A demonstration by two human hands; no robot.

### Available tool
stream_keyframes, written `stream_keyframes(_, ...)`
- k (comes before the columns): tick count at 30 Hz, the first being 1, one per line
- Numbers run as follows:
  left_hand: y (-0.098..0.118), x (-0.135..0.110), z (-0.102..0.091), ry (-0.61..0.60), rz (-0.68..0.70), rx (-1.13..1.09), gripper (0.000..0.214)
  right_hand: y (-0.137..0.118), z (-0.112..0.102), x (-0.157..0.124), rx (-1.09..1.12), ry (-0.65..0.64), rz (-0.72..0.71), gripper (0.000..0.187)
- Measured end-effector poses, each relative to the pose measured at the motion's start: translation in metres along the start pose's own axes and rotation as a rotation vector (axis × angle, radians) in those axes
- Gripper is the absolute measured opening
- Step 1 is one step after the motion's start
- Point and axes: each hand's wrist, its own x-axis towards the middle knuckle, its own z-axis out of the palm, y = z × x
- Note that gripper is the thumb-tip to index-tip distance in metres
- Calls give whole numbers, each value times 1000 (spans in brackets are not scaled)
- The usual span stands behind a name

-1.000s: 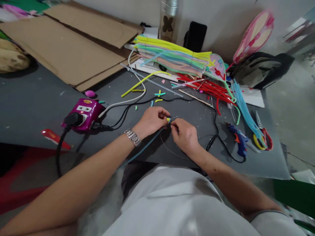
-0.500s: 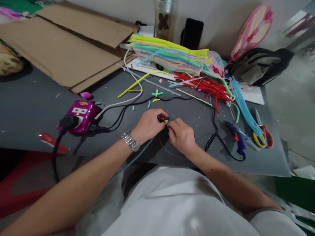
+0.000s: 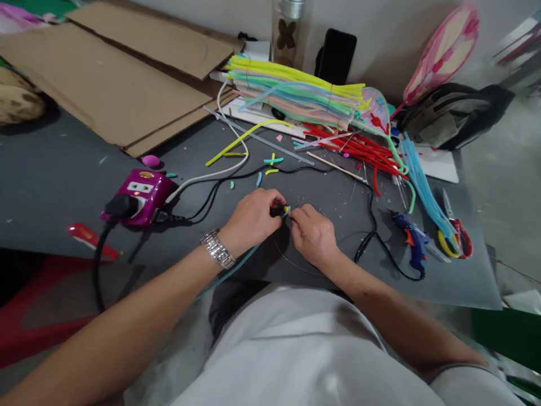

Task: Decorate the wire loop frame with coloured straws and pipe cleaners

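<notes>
My left hand (image 3: 252,221), a metal watch above its wrist, is closed with thumb and fingertips pinched together. A blue pipe cleaner (image 3: 237,266) trails from under it toward the table's front edge. My right hand (image 3: 315,232) is pinched shut close beside it. Between the two sets of fingertips shows a small yellow and blue pipe cleaner piece (image 3: 287,209), partly hidden by the fingers. A thin wire (image 3: 296,265) curves below the hands. How the wire joins the piece is too small to make out.
Beyond the hands lie short pipe cleaner cuttings (image 3: 273,160), yellow and red bundles (image 3: 296,76) and black cords. A purple power socket (image 3: 141,194) stands left. A blue glue gun (image 3: 413,242) and scissors (image 3: 459,234) lie right. Cardboard (image 3: 105,84) covers the back left.
The view has shifted slightly. Both hands stay together around the small piece, and a little more of its yellow and blue shows between the fingertips.
</notes>
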Motion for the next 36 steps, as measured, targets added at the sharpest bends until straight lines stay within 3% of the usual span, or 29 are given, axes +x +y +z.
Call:
stream_keyframes(6, 2, -2, 0, 6, -11, 1, 21, 1, 2, -1, -12, 6, -26, 31)
stream_keyframes(20, 1, -11, -2, 7, -33, -28, 21, 1, -11, 8, -114, -112, -63, 24)
stream_keyframes(29, -8, -40, -8, -91, -162, -389, 25, 11, -18, 15, -44, -189, -82, 26)
stream_keyframes(36, -9, -39, -17, -145, -306, -745, 23, 10, -19, 16, -45, -216, -75, 27)
